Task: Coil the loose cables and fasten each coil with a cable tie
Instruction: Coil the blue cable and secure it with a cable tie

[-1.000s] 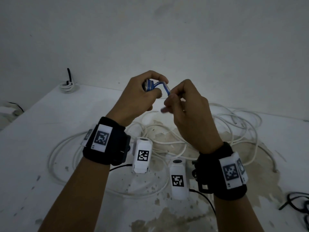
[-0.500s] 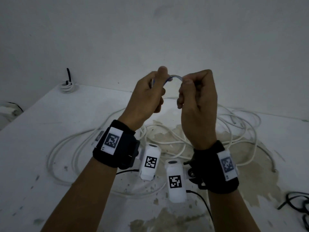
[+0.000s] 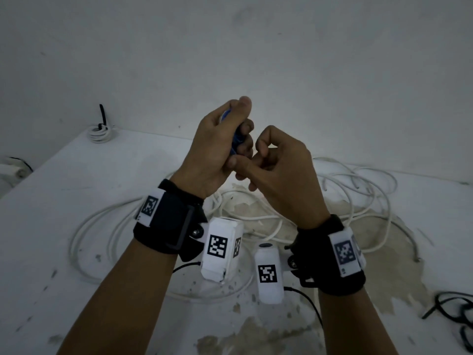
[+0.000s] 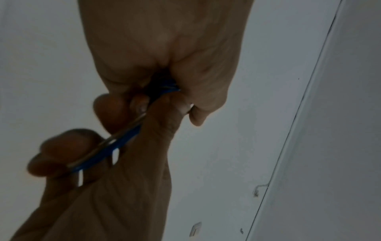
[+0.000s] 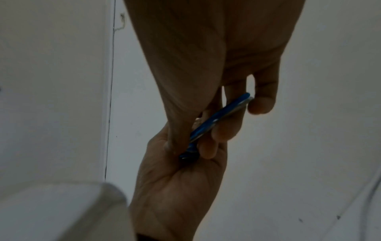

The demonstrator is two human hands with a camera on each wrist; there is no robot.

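A flat blue cable tie roll [image 3: 234, 142] is held up in the air between both hands, above the table. My left hand [image 3: 238, 119] grips it with the thumb on top and the fingers curled round it. My right hand [image 3: 256, 161] presses against the left from the right and pinches the same roll. The wrist views show the roll [image 4: 121, 138] [image 5: 218, 117] edge-on, clamped between fingers of both hands. A long loose white cable [image 3: 358, 201] sprawls in loops on the white table [image 3: 51, 226] under the hands.
A coiled white cable [image 3: 99, 133] with a black tie sticking up lies at the table's back left corner. A loose black cable [image 3: 458, 313] lies at the right edge. A pale wall stands close behind the table. The tabletop is stained under the white cable.
The blue strip that arched between the two hands is no longer stretched. The right hand has dropped and closed in against the left, which now stands thumb-up.
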